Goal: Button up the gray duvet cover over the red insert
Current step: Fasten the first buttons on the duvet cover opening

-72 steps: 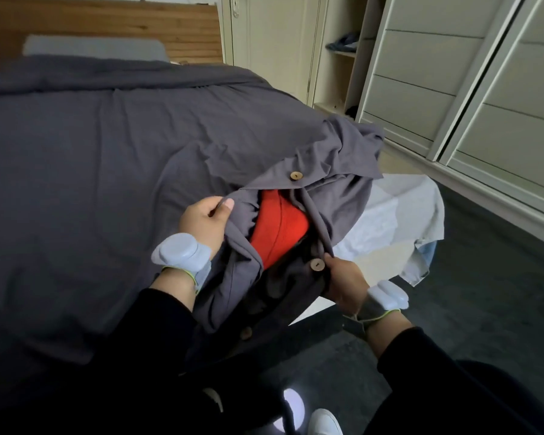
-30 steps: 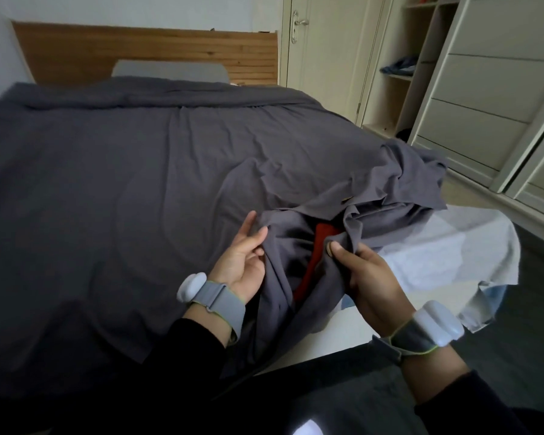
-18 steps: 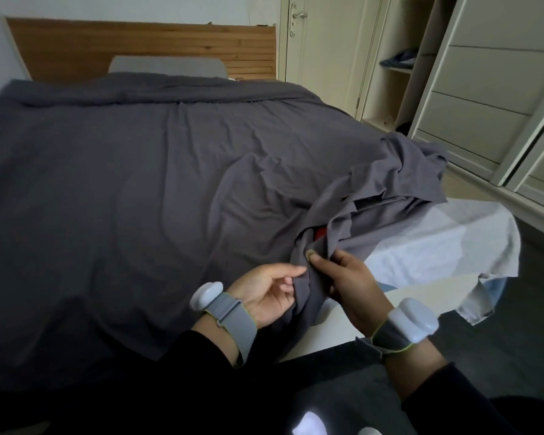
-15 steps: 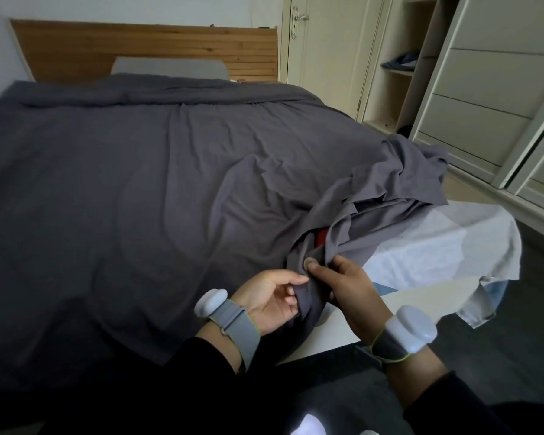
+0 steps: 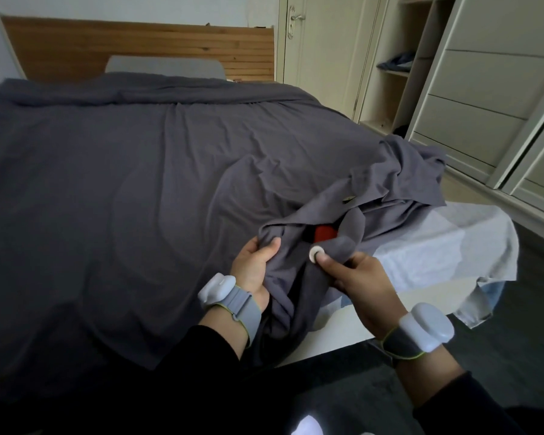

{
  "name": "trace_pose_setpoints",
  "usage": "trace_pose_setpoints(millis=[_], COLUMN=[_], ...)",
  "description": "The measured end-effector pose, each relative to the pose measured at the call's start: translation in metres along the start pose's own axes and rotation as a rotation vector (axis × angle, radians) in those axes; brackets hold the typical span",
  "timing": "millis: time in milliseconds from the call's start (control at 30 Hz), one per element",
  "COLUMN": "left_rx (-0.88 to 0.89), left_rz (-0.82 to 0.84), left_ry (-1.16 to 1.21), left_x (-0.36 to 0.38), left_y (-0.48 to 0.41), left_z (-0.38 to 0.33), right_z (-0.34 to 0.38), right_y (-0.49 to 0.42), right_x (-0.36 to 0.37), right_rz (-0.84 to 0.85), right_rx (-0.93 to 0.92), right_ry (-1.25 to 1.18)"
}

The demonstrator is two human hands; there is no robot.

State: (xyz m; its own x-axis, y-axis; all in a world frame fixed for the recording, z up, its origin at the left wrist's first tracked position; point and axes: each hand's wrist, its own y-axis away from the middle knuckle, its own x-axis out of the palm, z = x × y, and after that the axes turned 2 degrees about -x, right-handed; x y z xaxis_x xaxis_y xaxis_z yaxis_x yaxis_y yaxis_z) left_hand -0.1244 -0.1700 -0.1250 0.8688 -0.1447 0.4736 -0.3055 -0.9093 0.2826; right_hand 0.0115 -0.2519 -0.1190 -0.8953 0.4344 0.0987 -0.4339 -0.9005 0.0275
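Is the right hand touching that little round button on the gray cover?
Touching. The head view shows the right hand with its thumb tip pressed onto the pale button of the gray cover, no gap between them.

Left hand [image 5: 253, 268] grips duvet cover [image 5: 139, 183]; right hand [image 5: 358, 277] pinches button [image 5: 312, 252].

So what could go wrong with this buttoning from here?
The right hand pinches the button under its thumb, so it might slip before reaching a hole. The cover is bunched where the left hand grips it, and no buttonhole shows, so the button could be mismatched. The insert pokes out at the gap and might get caught.
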Motion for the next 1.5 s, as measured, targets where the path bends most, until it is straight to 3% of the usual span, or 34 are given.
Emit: trace_pose_setpoints(millis=[133, 233, 533, 733, 967, 1133, 1200, 1333, 1500], left_rx=[0.104, 0.074, 0.028, 0.133, 0.175, 0.366, 0.369, 0.343, 0.330], left_rz=[-0.006, 0.037, 0.059, -0.134, -0.023, -0.014, -0.028, -0.047, -0.065], left_ry=[-0.220, -0.332, -0.334, -0.487, -0.460, -0.660, -0.692, -0.668, -0.648], left_x=[0.010, 0.015, 0.017, 0.016, 0.016, 0.014, 0.016, 0.019, 0.019], left_y=[0.013, 0.025, 0.025, 0.018, 0.017, 0.012, 0.012, 0.014, 0.013], left_z=[0.003, 0.004, 0.008, 0.003, 0.006, 0.008, 0.012, 0.016, 0.013], right_z=[0.012, 0.011, -0.004, -0.011, -0.013, -0.010, -0.006, -0.008, -0.014], right_y=[-0.002, -0.003, -0.009, -0.012, -0.015, -0.017, -0.016, -0.015, -0.023], right_x=[0.001, 0.006, 0.006, 0.008, 0.007, 0.012, 0.013, 0.009, 0.005], right_rz=[-0.032, -0.077, -0.108, -0.079, -0.074, -0.093, -0.100, -0.138, -0.145], right_rx=[-0.044, -0.051, -0.022, -0.029, -0.118, -0.022, 0.023, -0.035, -0.046], right_ry=[-0.078, -0.063, 0.023, 0.091, 0.260, 0.187, 0.146, 0.295, 0.246])
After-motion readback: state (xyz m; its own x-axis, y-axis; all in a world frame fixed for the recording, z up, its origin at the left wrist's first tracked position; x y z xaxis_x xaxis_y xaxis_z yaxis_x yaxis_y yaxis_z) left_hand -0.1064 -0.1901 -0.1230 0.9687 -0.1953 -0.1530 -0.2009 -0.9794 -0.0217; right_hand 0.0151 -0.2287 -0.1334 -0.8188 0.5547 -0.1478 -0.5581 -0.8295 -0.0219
